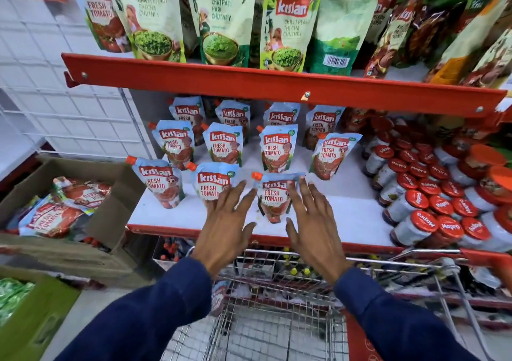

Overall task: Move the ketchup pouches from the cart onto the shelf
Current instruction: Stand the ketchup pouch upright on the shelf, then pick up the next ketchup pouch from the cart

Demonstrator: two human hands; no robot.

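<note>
Several blue-and-red ketchup pouches stand in rows on the white shelf [346,216]. The nearest pouch [274,198] stands upright near the shelf's front edge, between my two hands. My left hand [227,222] is spread open just left of it, partly covering the neighbouring pouch [212,184]. My right hand [311,222] is spread open just right of it, with fingertips beside the pouch's top corner. Neither hand grips anything. The wire cart [277,319] is below my arms; one pouch [219,297] shows at its left wall.
A cardboard box [110,216] with more ketchup pouches sits at the left. Red-lidded jars [432,213] crowd the shelf's right side. Chutney pouches [221,22] fill the shelf above, behind a red rail [277,86]. A green box [36,313] is at bottom left.
</note>
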